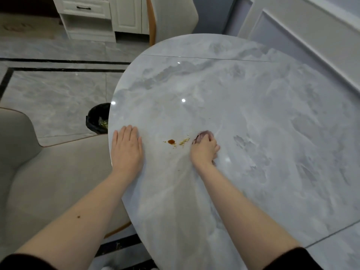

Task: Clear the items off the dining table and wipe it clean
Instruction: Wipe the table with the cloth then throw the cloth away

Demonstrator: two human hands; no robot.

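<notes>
The grey marble dining table [243, 114] fills the right half of the head view. A small brown sauce spot [171, 141] and a scatter of yellowish crumbs [184, 141] lie on it near the left edge. My right hand [203, 151] grips a bunched pinkish-purple cloth [202, 135] and presses it onto the tabletop just right of the crumbs. My left hand [127, 148] lies flat, fingers straight, on the table's left edge, left of the spot.
A beige upholstered chair [48, 182] stands close to the table's left side. A black-lined trash bin [98, 118] with scraps sits on the floor by the table's edge. Another chair [173, 18] stands at the far end, white cabinets [101, 16] behind.
</notes>
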